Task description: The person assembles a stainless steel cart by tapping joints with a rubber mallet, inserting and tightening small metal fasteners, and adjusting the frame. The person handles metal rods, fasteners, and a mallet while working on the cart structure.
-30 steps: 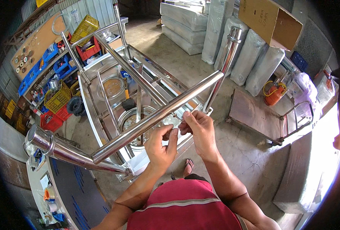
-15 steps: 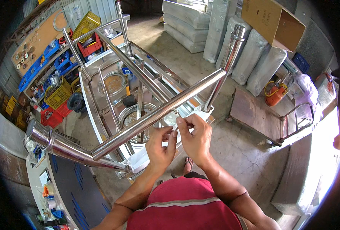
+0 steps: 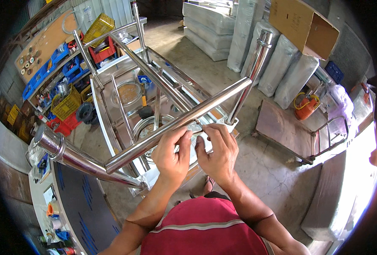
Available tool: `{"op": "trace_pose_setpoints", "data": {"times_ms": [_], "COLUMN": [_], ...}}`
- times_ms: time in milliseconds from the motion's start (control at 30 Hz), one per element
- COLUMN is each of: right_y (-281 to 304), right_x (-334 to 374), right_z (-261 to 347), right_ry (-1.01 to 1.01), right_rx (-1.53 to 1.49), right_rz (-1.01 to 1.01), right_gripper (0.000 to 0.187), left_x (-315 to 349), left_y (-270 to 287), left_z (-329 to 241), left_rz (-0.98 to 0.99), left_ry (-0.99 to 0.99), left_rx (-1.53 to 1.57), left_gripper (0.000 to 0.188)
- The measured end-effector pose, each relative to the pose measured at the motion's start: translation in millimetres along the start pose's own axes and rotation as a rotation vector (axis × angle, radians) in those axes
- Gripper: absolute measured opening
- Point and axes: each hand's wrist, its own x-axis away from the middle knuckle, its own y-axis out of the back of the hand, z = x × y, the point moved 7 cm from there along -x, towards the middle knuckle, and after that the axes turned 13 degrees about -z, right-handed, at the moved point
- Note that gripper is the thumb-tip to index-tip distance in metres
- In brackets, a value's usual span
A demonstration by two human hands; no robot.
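In front of me stands an upturned frame of polished metal tubes [image 3: 184, 117], its thick round leg [image 3: 84, 159] at the near left and another leg [image 3: 256, 55] at the right. My left hand [image 3: 171, 154] is beside the near crossbar with thumb and fingers curled close together. Facing it, my right hand [image 3: 217, 149] is bent in a pinch, its index fingertip by a small metal stub [image 3: 198, 122] on the underside of the crossbar. A thin sliver shows between the two hands, too small to name. What each set of fingers holds, if anything, is hidden.
Inside the frame lie coiled rings [image 3: 127, 93] and a yellow-handled tool [image 3: 144, 95]. Shelves with blue bins [image 3: 37, 83] and a yellow crate [image 3: 67, 102] stand left. A dark-topped bench [image 3: 84, 208] is at lower left. To the right are a flat trolley [image 3: 282, 129] and wrapped bundles [image 3: 288, 70].
My hands have moved slightly apart from their close pinch. The right fingers have come up to the stub under the crossbar, and the left hand has shifted a little left.
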Motion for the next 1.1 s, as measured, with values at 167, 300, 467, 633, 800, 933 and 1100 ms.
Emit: {"op": "trace_pose_setpoints", "data": {"times_ms": [167,300,467,633,800,933,1100], "right_y": [-7,-31,5,-8,-36,-46,-43], "right_x": [-12,6,-2,9,35,37,27], "right_z": [-22,-70,-48,-20,-48,-43,-45], "right_ry": [-0.105,-0.888,-0.281,0.010,-0.871,-1.251,-1.106], "right_rx": [0.052,-0.447,-0.038,0.139,-0.468,-1.062,-0.827], "right_rz": [0.115,0.195,-0.259,-0.015,0.283,0.357,0.367], "right_gripper": [0.010,0.032,0.037,0.024,0.031,0.036,0.029], "left_x": [6,35,60,66,70,57,44], "left_y": [-9,-10,-16,-18,-9,2,-3], "left_z": [1,6,31,47,46,30,32], "left_rz": [-0.053,0.025,0.131,0.176,0.153,0.128,0.065], "left_ry": [0.056,0.095,0.348,0.459,0.445,0.223,0.334], "left_rx": [0.235,0.108,0.070,0.084,0.139,0.054,-0.001], "left_gripper": [0.029,0.022,0.018,0.017,0.017,0.015,0.014]}}
